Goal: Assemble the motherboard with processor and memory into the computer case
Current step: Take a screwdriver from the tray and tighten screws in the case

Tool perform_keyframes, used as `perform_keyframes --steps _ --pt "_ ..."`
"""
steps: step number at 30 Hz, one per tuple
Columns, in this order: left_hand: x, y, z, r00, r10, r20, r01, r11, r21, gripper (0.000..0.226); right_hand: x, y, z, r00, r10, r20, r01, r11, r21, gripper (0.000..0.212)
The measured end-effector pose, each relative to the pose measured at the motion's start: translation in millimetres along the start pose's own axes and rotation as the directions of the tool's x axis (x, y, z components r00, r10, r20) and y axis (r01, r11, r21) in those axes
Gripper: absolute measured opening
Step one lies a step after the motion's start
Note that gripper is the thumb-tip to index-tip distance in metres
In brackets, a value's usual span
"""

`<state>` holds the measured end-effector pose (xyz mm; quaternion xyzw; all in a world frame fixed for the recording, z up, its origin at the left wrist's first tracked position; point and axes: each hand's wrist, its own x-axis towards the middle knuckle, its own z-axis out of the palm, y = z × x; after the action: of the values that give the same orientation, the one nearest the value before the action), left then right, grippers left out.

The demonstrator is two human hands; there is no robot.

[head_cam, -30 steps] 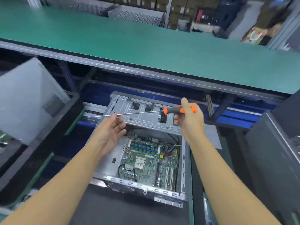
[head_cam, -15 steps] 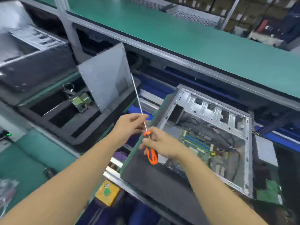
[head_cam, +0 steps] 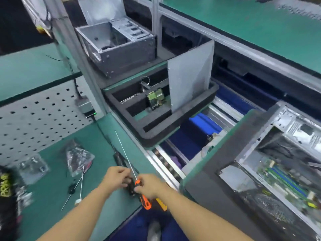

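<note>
work has swung left of the computer case [head_cam: 284,115], motherboard [head_cam: 281,178] lying inside it; right hand [head_cam: 149,186] clamps the orange screwdriver [head_cam: 145,202] handle, left hand [head_cam: 116,178] curls at its shaft, grip unclear; fastening likely next.

Bare forearms [head_cam: 78,213], bare left grip [head_cam: 115,178] and right grip [head_cam: 147,186], blurred grey shoe [head_cam: 154,229] below.

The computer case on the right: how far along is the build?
Done: the motherboard already lies inside the open computer case, blue memory slots showing. In hand: the right hand grips an orange-handled screwdriver over the green bench, away from the case; the left hand is at something dark beside it. Left: probably screwing the board down; blur hides any screws.
</note>
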<state>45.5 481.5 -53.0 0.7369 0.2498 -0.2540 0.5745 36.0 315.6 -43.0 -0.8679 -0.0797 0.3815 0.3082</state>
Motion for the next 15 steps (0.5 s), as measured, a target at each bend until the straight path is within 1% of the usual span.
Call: perform_keyframes --steps 2,3,5,8,10,13,15 --pt "0.1 -19.0 -13.7 0.996 -0.064 -0.068 0.061 0.997 -0.048 0.015 16.6 -10.5 17.5 1.0 0.02 0.009 -0.02 1.0 -0.016 0.021" --pt "-1.7 -24.8 -16.5 0.994 -0.081 -0.077 0.077 0.996 -0.055 0.014 22.5 -14.9 24.8 1.0 0.025 0.007 -0.025 0.999 -0.025 0.022" --pt "-1.6 -35.0 -21.7 0.993 -0.09 -0.076 0.089 0.996 -0.019 0.012 36.3 -26.1 40.1 0.999 0.039 0.008 -0.039 0.998 -0.049 0.03" --pt "4.1 -46.4 -28.2 0.989 -0.088 -0.116 0.091 0.996 0.021 0.008 55.3 -42.0 63.8 0.998 0.062 0.005 -0.061 0.993 -0.102 0.04" --pt "9.1 -54.2 -31.4 0.988 -0.091 -0.126 0.095 0.995 0.033 0.016 63.7 -48.3 74.3 0.996 0.084 -0.001 -0.084 0.992 -0.099 0.042" --pt "12.0 -62.6 -34.8 0.985 -0.127 -0.119 0.132 0.991 0.034 0.024 72.2 -56.5 85.7 0.992 0.128 -0.007 -0.128 0.991 -0.027 0.044" --pt "13.2 -66.0 -36.8 0.982 -0.144 -0.121 0.149 0.988 0.039 0.027 75.0 -60.7 89.9 0.992 0.128 0.006 -0.128 0.992 -0.016 0.052"
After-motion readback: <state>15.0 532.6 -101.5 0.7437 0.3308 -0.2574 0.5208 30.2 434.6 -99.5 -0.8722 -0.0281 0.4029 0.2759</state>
